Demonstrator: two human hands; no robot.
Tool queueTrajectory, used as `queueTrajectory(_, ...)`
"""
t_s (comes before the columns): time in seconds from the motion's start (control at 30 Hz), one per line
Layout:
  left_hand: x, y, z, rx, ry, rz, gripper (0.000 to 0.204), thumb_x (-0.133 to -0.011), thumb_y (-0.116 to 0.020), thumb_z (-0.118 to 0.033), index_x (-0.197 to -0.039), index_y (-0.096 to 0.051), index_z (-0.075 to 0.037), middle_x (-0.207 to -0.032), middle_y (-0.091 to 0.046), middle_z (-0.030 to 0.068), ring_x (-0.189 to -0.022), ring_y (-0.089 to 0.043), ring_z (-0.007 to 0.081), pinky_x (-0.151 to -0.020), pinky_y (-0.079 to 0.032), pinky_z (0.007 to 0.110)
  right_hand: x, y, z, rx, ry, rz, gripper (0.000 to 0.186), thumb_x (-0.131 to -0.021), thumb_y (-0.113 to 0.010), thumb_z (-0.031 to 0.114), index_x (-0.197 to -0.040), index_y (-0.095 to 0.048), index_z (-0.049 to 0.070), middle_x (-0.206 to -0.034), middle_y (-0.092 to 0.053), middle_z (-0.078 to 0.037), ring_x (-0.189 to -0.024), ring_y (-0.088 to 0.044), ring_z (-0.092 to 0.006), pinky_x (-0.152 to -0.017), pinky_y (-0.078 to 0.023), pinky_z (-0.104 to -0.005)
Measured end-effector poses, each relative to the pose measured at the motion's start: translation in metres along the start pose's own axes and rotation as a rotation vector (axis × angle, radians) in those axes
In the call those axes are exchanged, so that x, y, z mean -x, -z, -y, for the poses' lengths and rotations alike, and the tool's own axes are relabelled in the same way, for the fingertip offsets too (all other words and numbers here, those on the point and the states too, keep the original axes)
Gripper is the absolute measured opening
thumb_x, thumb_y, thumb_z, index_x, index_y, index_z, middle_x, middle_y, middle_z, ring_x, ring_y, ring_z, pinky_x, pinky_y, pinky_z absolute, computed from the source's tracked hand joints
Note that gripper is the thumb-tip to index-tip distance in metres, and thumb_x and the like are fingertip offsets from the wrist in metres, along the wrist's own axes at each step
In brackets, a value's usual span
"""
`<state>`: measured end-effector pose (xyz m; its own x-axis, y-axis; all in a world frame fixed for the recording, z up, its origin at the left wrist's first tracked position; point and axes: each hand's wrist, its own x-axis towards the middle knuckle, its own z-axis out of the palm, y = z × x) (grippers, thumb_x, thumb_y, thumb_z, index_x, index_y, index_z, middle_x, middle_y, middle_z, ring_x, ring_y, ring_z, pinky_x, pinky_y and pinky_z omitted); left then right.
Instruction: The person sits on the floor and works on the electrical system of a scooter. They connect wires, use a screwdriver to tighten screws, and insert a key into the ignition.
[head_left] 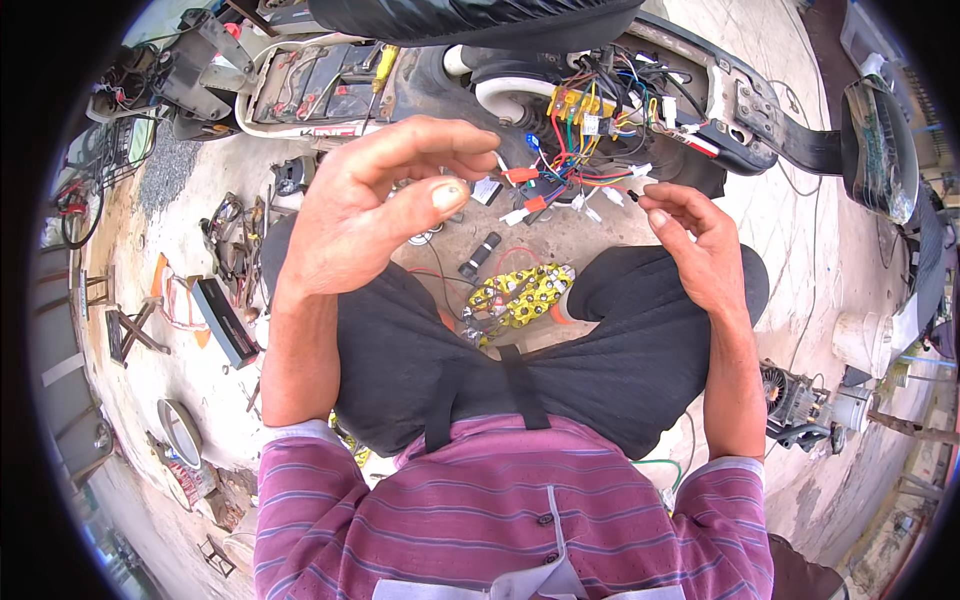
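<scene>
My left hand (390, 200) is raised left of a bundle of coloured wires (575, 170), fingers loosely curved, thumb apart, holding nothing visible. My right hand (680, 225) has fingers curled close to the thumb beside a white connector (638, 171); a small dark piece is at its fingertips, too small to name. The wires, with red, blue and white plugs, hang from an opened scooter body (420, 90). Yellow fuse holders (570, 103) sit among them. A yellow-handled screwdriver (383, 70) rests on the body, left of the wires.
I sit with bent legs on a concrete floor (800, 260). Between my legs lie a yellow patterned cloth (525, 292) and a black tool (478, 255). At left are metal parts (230, 250) and a long dark box (222, 318); at right, a motor part (800, 405) and white bucket (862, 340).
</scene>
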<state>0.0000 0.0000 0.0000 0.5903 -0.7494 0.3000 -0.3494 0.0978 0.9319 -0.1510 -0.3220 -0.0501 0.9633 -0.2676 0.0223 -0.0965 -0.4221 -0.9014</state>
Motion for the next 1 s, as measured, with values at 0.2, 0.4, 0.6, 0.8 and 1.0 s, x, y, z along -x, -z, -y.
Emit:
queueTrajectory(0.2,-0.010,-0.019,0.082,-0.110,0.337,-0.100,0.049,-0.095,-0.073,-0.024,-0.134,-0.063,0.003,-0.122,-0.071,0.0145,-0.105,-0.069,0.0203,-0.092,-0.056,0.035,-0.040,0.006,-0.035,0.387,-0.163,0.098,0.051,-0.092,-0.071,0.032,-0.129,-0.068,-0.004,-0.124,-0.072,-0.020,-0.111,-0.070,-0.0296,-0.098,-0.053,-0.0393)
queueTrajectory(0.4,-0.020,-0.036,0.109,-0.162,0.350,-0.041,0.068,-0.090,-0.078,-0.030,-0.144,-0.053,0.003,-0.141,-0.058,0.0202,-0.121,-0.064,0.0255,-0.096,-0.055,0.038,-0.082,-0.010,-0.040,0.608,-0.216,0.397,0.071,-0.083,-0.077,0.043,-0.138,-0.061,0.000,-0.127,-0.069,-0.023,-0.117,-0.067,-0.0346,-0.102,-0.050,-0.0396)
queueTrajectory(0.6,-0.013,-0.060,0.123,-0.021,0.445,0.017,0.062,-0.093,-0.078,-0.025,-0.145,-0.053,-0.001,-0.125,-0.067,0.0152,-0.111,-0.068,0.0228,-0.093,-0.056,0.037,-0.089,-0.036,-0.049,0.131,-0.114,0.452,0.059,-0.088,-0.074,0.028,-0.139,-0.059,0.003,-0.128,-0.069,-0.013,-0.118,-0.064,-0.0216,-0.103,-0.048,-0.0349)
queueTrajectory(0.8,-0.011,-0.065,0.132,0.139,0.620,0.026,0.040,-0.102,-0.066,-0.010,-0.139,-0.057,0.003,-0.118,-0.072,0.0074,-0.102,-0.067,0.0106,-0.080,-0.057,0.028,-0.082,-0.045,-0.058,0.144,-0.137,0.417,0.054,-0.089,-0.076,0.030,-0.135,-0.065,0.003,-0.124,-0.071,-0.009,-0.110,-0.065,-0.0181,-0.101,-0.049,-0.0345)
queueTrajectory(1.0,-0.012,-0.057,0.123,0.253,0.610,-0.055,0.030,-0.101,-0.067,-0.010,-0.128,-0.066,0.002,-0.107,-0.073,0.0051,-0.081,-0.064,0.0088,-0.072,-0.053,0.027,-0.077,-0.042,-0.054,0.119,-0.191,0.392,0.048,-0.090,-0.075,0.030,-0.128,-0.070,0.002,-0.113,-0.075,-0.013,-0.101,-0.069,-0.0199,-0.093,-0.052,-0.0345)
